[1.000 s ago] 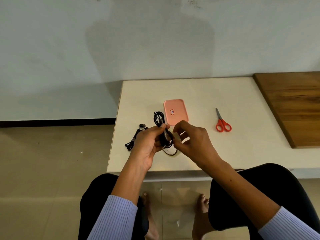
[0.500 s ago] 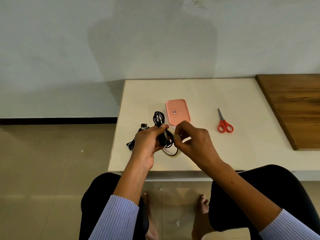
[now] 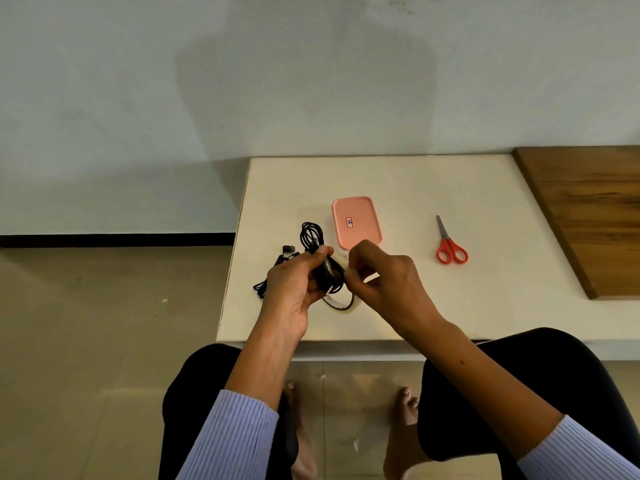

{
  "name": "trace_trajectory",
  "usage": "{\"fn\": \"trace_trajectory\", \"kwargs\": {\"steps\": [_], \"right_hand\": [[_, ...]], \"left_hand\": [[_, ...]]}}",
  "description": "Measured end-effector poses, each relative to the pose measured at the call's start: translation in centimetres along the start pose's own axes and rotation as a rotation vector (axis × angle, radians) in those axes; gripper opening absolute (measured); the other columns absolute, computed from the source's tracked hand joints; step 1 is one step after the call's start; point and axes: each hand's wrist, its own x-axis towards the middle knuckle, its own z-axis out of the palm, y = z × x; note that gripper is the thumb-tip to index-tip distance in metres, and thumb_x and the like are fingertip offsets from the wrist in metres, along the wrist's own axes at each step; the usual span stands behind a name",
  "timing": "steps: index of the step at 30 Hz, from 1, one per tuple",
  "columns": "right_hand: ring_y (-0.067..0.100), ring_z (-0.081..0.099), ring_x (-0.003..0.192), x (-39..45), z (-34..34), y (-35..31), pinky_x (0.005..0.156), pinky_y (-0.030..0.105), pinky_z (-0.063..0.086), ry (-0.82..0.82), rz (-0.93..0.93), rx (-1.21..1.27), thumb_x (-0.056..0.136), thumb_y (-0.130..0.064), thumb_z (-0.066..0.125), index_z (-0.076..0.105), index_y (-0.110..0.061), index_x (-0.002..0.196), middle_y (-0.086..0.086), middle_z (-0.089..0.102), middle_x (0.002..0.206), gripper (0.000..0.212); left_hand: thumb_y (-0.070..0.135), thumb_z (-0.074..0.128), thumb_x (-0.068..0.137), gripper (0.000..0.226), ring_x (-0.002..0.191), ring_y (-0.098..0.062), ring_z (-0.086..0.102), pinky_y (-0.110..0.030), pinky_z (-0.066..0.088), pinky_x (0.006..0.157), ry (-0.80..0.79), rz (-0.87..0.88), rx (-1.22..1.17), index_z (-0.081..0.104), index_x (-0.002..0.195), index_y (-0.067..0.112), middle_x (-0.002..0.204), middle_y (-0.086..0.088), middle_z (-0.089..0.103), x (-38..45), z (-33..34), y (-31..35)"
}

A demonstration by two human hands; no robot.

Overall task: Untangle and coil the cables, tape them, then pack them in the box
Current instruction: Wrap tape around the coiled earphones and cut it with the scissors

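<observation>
**Taping the black coil, hands at frame centre**

Little has shifted since a second ago: both hands stay at the near-centre of the table, the right fingers working slightly lower against the bundle.

Left hand (image 3: pixel 294 285) grips the coiled black cable (image 3: pixel 317 252), thumb and fingers curled round its lower part; the loop end sticks up above the thumb, a plug tip shows below. Right hand (image 3: pixel 384 278) pinches what looks like a strip of clear tape at the coil's right side; I cannot tell exactly how the fingertips (image 3: pixel 353 268) meet. Tape roll (image 3: pixel 341 303) lies on the table (image 3: pixel 398 181) just under the hands, partly hidden.

Second black cable (image 3: pixel 277 271) lies loose left of the left hand, near the table's left edge. Pink box (image 3: pixel 356 221), lid on, sits just above the hands. Red-handled scissors (image 3: pixel 450 244) right of centre, well apart. Wooden board (image 3: pixel 588 216) at the right edge of frame.
</observation>
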Motion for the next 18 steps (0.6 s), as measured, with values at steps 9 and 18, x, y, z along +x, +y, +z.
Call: {"fn": "trace_trajectory", "kwargs": {"steps": [9,18], "right_hand": [[0.017,0.065,0.069,-0.08,-0.10,-0.26,0.068,0.032,0.058,-0.009,-0.033,-0.040,0.092,-0.015,0.058,0.055,-0.013,0.101,0.001,0.069,0.083,0.010],[0.008,0.065,0.072,-0.02,0.01,-0.36,0.068,0.017,0.053,0.019,0.239,0.235,0.080,-0.025,0.071,0.061,-0.008,0.080,-0.003,0.067,0.073,0.019]], "left_hand": [[0.011,0.064,0.086,0.012,0.076,-0.021,0.068,-0.036,0.058,0.076,-0.010,-0.026,-0.044,0.071,0.093,0.004,0.083,-0.010,0.071,0.14,-0.02,-0.07],[0.013,0.063,0.086,0.011,0.070,-0.018,0.070,-0.029,0.060,0.065,-0.028,-0.052,-0.120,0.069,0.090,0.005,0.077,-0.009,0.073,0.36,-0.37,0.18]]}}
